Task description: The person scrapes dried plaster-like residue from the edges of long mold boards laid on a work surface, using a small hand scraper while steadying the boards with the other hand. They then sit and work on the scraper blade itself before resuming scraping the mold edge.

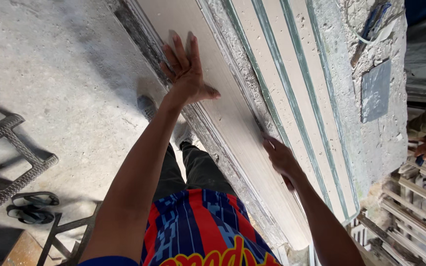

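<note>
A long pale moulded plaster strip [232, 123] lies on a rough concrete bench [375, 143]; the left hand [187, 74] presses flat on it, fingers spread; the right hand [281, 158] grips its far edge; grey concrete floor [60, 79], sandals [31, 207] nearby.

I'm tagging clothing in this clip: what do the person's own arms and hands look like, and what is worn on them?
Both arms are bare down to the hands: no gloves, watch, rings or bands show on the left hand or right hand. The only sleeve in view is a blue edge at the left shoulder, from a red and blue patterned shirt.
</note>
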Demonstrator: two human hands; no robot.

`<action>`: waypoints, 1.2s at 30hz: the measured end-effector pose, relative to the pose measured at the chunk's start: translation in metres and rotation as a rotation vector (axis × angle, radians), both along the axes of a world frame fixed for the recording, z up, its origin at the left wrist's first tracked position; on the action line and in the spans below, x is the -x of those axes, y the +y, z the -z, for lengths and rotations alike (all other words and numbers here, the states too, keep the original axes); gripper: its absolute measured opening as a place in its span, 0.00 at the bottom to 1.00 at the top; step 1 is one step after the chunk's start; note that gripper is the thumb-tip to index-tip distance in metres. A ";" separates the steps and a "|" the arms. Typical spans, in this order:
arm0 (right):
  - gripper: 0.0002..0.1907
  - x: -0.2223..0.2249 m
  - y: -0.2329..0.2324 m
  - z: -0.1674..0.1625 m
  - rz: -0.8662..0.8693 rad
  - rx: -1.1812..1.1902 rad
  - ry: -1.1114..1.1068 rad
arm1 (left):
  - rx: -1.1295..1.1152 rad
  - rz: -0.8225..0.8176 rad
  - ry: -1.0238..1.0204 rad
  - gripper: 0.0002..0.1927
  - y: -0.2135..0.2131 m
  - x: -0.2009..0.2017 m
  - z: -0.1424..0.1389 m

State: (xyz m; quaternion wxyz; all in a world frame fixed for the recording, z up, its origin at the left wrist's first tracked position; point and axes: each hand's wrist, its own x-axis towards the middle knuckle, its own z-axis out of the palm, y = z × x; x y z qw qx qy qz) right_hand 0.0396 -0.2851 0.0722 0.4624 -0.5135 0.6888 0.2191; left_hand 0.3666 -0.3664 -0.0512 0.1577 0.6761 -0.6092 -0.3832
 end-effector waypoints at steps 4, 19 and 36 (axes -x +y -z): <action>0.30 -0.089 -0.089 0.018 0.009 -0.008 -0.002 | -0.101 -0.008 0.010 0.92 -0.005 -0.002 -0.003; 0.29 -0.004 0.011 -0.014 0.230 -0.093 0.144 | 0.001 -0.036 0.099 0.90 -0.003 -0.008 0.005; 0.30 -0.253 -0.228 0.030 -0.066 0.254 -0.453 | -0.050 -0.051 0.135 0.89 -0.009 -0.011 -0.009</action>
